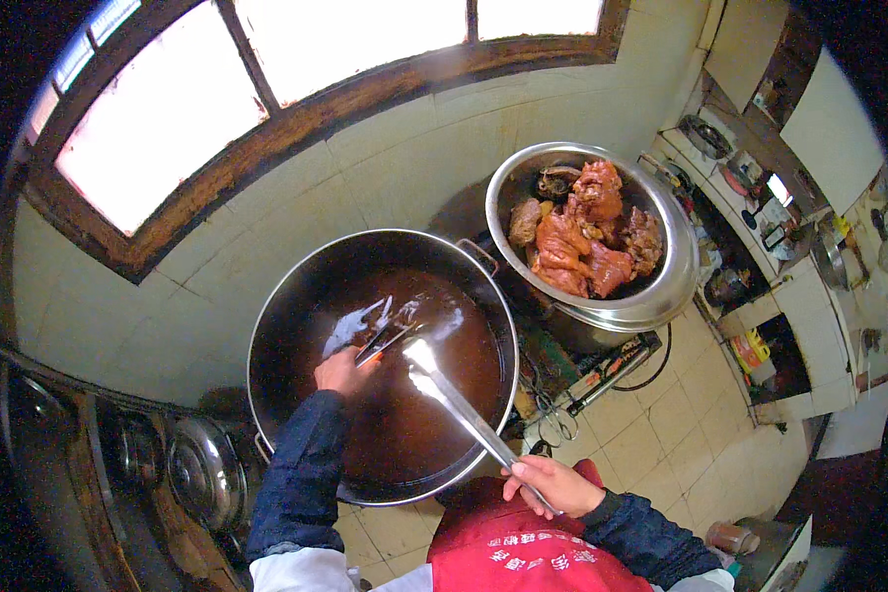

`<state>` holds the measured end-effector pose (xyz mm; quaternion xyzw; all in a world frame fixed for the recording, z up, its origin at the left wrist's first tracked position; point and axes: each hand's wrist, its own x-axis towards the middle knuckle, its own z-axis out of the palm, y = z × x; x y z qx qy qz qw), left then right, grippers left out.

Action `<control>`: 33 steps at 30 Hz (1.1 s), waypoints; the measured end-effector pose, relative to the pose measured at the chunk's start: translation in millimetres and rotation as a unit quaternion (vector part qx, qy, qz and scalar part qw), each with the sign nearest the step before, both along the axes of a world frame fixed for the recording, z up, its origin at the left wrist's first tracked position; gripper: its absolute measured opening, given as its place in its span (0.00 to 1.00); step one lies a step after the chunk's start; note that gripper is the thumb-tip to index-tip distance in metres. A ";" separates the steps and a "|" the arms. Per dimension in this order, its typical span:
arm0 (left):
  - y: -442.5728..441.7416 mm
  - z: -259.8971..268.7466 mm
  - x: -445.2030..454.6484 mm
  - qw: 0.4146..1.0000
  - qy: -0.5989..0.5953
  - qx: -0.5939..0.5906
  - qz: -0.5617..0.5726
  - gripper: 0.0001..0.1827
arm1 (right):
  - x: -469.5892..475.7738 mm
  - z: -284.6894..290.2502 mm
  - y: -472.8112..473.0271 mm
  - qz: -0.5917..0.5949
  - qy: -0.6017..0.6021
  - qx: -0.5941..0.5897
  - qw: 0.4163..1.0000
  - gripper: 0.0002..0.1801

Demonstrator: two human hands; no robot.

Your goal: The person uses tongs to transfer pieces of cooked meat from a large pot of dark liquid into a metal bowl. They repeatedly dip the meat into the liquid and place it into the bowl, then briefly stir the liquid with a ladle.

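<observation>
My left hand (344,372) reaches over a large round pot (270,325) of dark brown broth (407,436). It grips a slim metal tool (385,344) with a dark side, perhaps small tongs; its far end is hard to make out against the broth. In my right hand (551,485) are long metal tongs (473,422), held near the handle end. Their bright, glaring tips extend over the broth, to the right of my left hand. I cannot tell whether either tool touches the liquid. Pale reflections lie on the broth's surface.
Beyond the pot at the right, a metal basin (682,255) holds several pieces of reddish-brown cooked meat (566,240). A tiled wall (399,163) and window stand behind. Metal lids (206,470) lean at the left. A tiled counter (769,296) with clutter runs along the right.
</observation>
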<state>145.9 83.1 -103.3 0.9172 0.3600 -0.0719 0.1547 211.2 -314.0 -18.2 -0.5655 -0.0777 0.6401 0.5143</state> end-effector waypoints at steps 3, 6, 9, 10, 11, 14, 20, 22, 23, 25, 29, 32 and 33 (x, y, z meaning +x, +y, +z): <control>-5.2 8.0 -17.3 0.998 -0.020 -0.044 0.028 0.28 | 3.2 0.9 -2.9 -0.039 0.007 0.007 0.999 0.20; -7.1 11.5 -38.6 0.992 -0.064 -0.096 0.046 0.27 | 6.1 2.9 -1.4 -0.059 -0.001 0.000 0.998 0.22; -10.3 10.3 -61.0 0.971 -0.135 -0.187 0.061 0.28 | 7.5 5.4 4.5 -0.075 -0.010 0.005 0.997 0.25; -13.5 10.1 -69.3 0.961 -0.157 -0.213 0.079 0.26 | 8.0 6.0 6.7 -0.080 -0.015 0.002 0.997 0.26; -15.0 11.4 -76.4 0.958 -0.164 -0.221 0.079 0.25 | 8.6 6.3 9.1 -0.082 -0.003 0.007 0.997 0.27; -21.9 22.2 -97.2 0.954 -0.181 -0.229 0.073 0.22 | 10.2 4.6 17.1 -0.100 0.037 0.008 0.994 0.28; -35.8 71.9 -131.1 0.944 -0.211 -0.233 0.104 0.22 | 17.2 -8.1 43.2 -0.116 0.147 0.025 0.982 0.29; -37.8 92.2 -135.8 0.953 -0.190 -0.211 0.107 0.23 | 21.5 -13.3 56.9 -0.122 0.198 0.051 0.971 0.28; -40.0 102.4 -136.8 0.961 -0.187 -0.187 0.088 0.23 | 22.2 -15.6 62.8 -0.121 0.224 0.068 0.965 0.28; -43.8 127.1 -143.7 0.981 -0.145 -0.115 0.059 0.24 | 22.6 -20.2 72.5 -0.116 0.251 0.069 0.959 0.27; -55.9 161.8 -147.3 0.998 -0.050 -0.008 0.030 0.27 | 12.4 -28.3 78.8 -0.098 0.330 0.100 0.934 0.25; -63.9 170.3 -151.4 0.999 -0.038 0.021 0.028 0.29 | 0.4 -33.2 76.3 -0.090 0.367 0.089 0.922 0.26; -65.2 170.1 -153.0 0.998 -0.035 0.043 0.018 0.29 | -3.1 -34.6 75.0 -0.092 0.375 0.096 0.917 0.26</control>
